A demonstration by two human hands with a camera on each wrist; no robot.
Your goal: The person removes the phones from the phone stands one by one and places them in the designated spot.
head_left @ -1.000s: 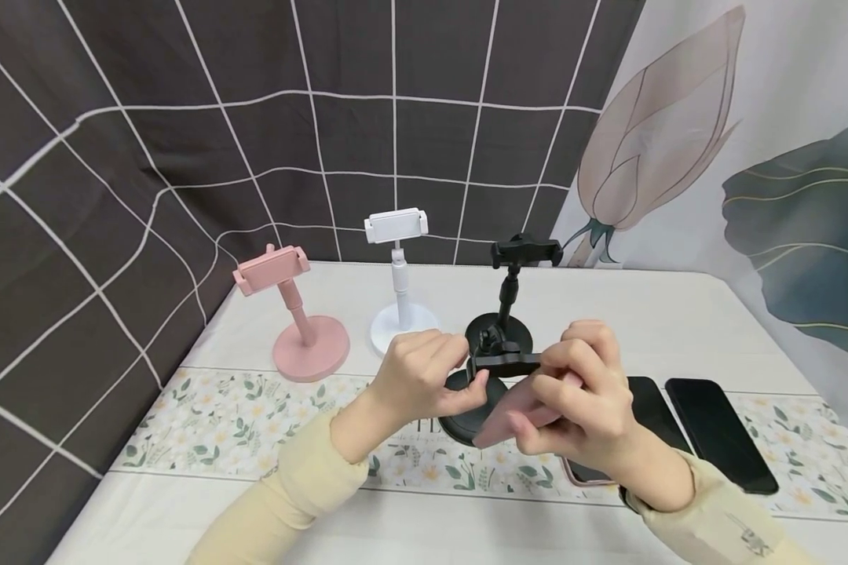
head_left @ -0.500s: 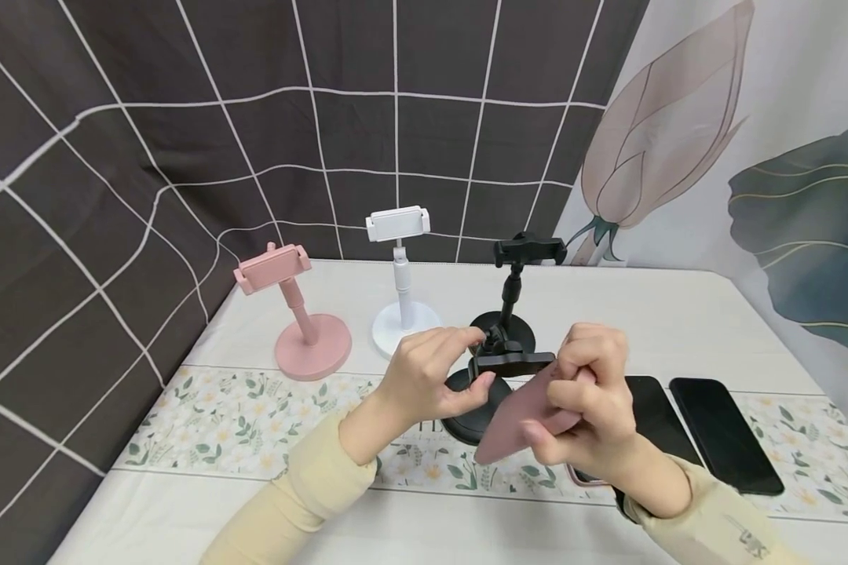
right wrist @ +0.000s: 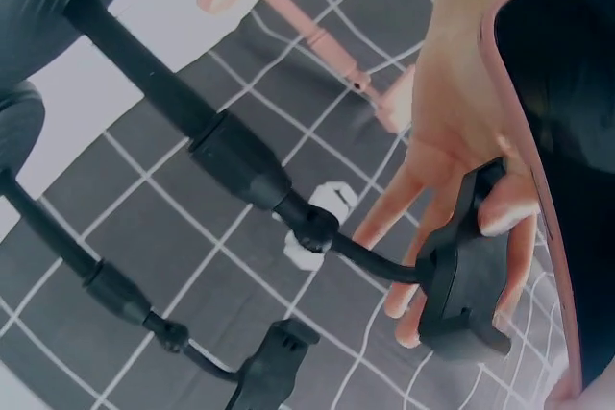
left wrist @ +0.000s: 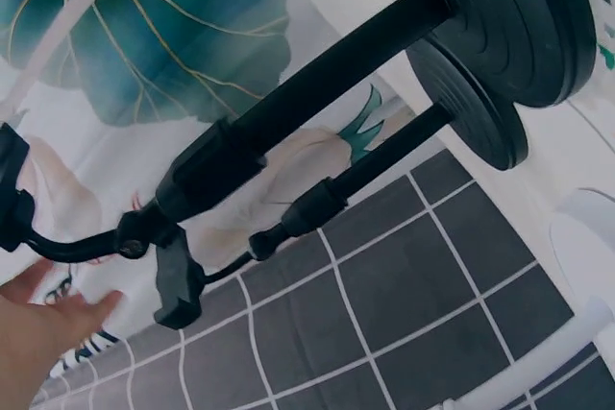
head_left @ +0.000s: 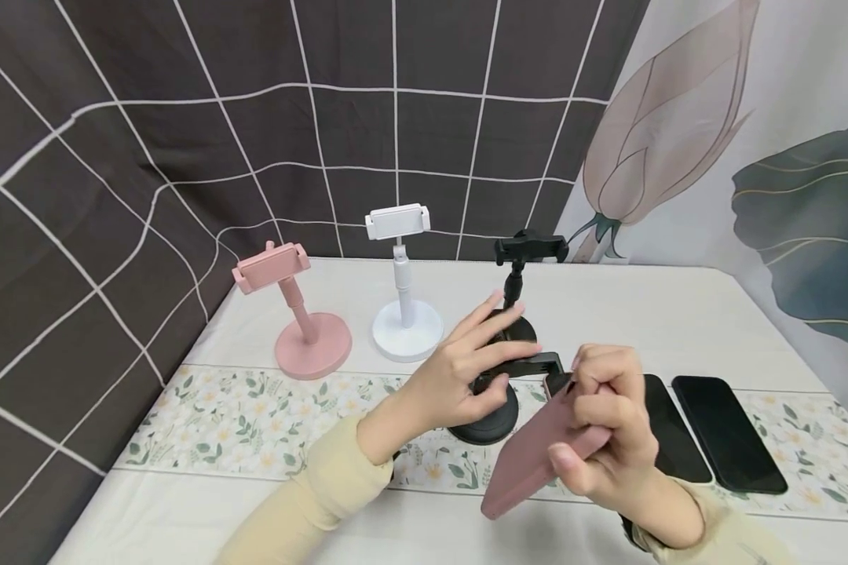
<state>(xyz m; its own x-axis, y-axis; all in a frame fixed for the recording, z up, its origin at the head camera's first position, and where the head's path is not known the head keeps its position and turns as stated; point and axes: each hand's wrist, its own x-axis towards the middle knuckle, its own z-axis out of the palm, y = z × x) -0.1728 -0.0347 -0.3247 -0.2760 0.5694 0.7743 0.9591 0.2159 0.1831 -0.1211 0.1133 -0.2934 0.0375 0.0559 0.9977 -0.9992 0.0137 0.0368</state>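
My left hand [head_left: 459, 373] holds the top clamp [head_left: 540, 364] of the nearer black phone stand. Its fingers spread behind the clamp and the thumb lies across the front, as the right wrist view shows. The stand's round base [head_left: 491, 420] rests on the table, partly covered by the hand. With curled fingers, my right hand [head_left: 611, 428] grips a phone in a pink case [head_left: 530, 451], tilted in the air just right of and below the clamp. In the right wrist view the dark screen [right wrist: 577, 103] faces the camera. Phone and clamp stand apart.
Behind are a pink phone stand [head_left: 311, 345], a white one [head_left: 406, 329] and another black one [head_left: 530, 249]. Dark-screened phones lie at the right, including a black phone [head_left: 729, 435]; others are partly hidden by my right hand. A grid-patterned cloth [head_left: 339, 133] hangs behind the table.
The pink-cased phone has moved down and right, away from the clamp. The left hand has shifted right, spreading its fingers behind the clamp, which has turned.
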